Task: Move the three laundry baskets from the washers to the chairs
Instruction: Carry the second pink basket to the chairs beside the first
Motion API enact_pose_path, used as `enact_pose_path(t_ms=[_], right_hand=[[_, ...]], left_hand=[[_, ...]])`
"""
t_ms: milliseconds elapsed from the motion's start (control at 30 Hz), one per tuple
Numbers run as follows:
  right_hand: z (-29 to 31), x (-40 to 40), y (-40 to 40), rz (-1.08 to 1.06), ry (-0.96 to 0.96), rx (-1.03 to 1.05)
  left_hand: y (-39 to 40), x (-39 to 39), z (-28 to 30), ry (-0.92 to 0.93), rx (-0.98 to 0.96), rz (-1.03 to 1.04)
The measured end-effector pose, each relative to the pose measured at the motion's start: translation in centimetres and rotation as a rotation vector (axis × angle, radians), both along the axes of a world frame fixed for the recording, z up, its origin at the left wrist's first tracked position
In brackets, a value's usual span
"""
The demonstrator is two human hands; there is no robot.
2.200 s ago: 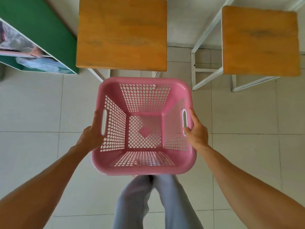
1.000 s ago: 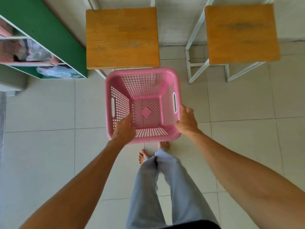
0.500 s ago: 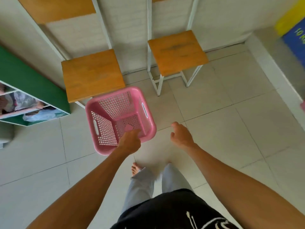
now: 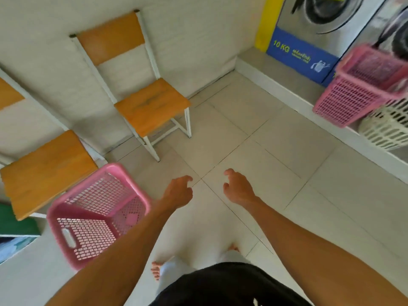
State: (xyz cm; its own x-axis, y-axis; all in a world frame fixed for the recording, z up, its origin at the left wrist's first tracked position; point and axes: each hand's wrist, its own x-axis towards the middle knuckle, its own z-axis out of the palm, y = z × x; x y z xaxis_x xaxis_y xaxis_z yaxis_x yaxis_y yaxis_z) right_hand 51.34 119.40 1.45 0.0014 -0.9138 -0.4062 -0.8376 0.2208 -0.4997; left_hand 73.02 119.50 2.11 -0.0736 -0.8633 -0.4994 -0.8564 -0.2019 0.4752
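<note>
An empty pink laundry basket (image 4: 92,215) stands on the floor tiles in front of the left wooden chair (image 4: 44,171). My left hand (image 4: 178,192) hovers to the right of it, fingers apart, holding nothing. My right hand (image 4: 237,187) is beside it, also open and empty. A second wooden chair (image 4: 150,104) stands by the wall, its seat bare. At the far right a second pink basket (image 4: 357,89) sits on the raised ledge (image 4: 287,78) below the washers (image 4: 320,16), with a white basket (image 4: 388,129) next to it.
A green shelf unit (image 4: 15,224) is at the left edge, behind the pink basket. Open floor tiles (image 4: 276,155) stretch between the chairs and the washer ledge. My legs and bare feet (image 4: 156,270) are at the bottom.
The pink basket went down onto the floor before the left chair and both hands let go of it. The view has swung right, bringing the washers and two more baskets into sight.
</note>
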Motion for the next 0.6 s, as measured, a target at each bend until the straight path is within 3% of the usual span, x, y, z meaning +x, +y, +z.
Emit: enact_pose_path(t_ms=[433, 600], right_hand=[[2.3, -25.8, 1.3, -0.456, -0.102, 0.007], [2.7, -32.3, -0.5, -0.58, -0.121, -0.055]], left_hand=[[-8.7, -27.7, 4.6, 0.084, -0.115, -0.423], [-12.6, -35.3, 4.4, 0.142, -0.036, -0.442]])
